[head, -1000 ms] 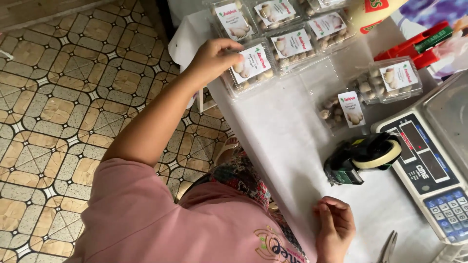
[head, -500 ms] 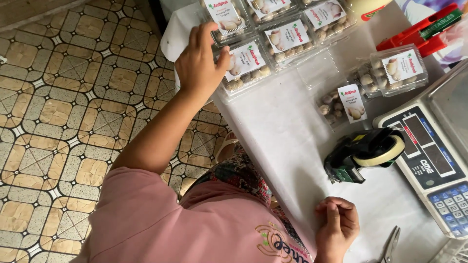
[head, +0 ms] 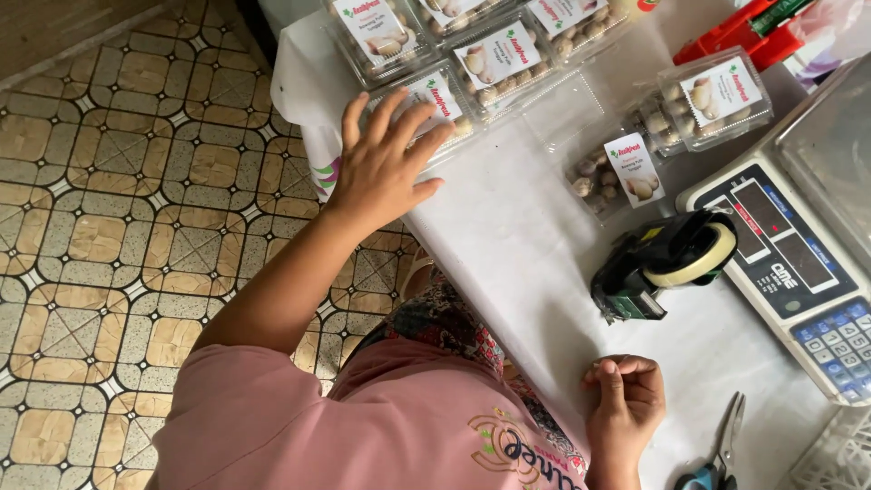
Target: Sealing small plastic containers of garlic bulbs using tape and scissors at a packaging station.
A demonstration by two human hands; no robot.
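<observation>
My left hand (head: 381, 168) lies flat, fingers spread, on a clear plastic box of mushrooms with a white label (head: 435, 100) at the near corner of the white table (head: 508, 245). Several more labelled mushroom boxes (head: 494, 54) sit in rows beyond it, and two others (head: 621, 172) (head: 717, 95) lie further right. My right hand (head: 624, 399) rests on the table edge by my pink shirt, its fingers curled shut with the thumb against the fingertips. I cannot make out anything in it.
A black tape dispenser with a pale roll (head: 667, 259) lies mid-table. A digital scale (head: 789, 263) stands to the right, scissors (head: 721, 454) and a white basket (head: 839, 454) at the bottom right, red items (head: 735, 32) at the top. Patterned floor tiles (head: 136, 227) run along the left.
My left hand has gone from curled at the box's edge to spread flat over it. The right hand has stayed curled at the table edge. The view has shifted slightly.
</observation>
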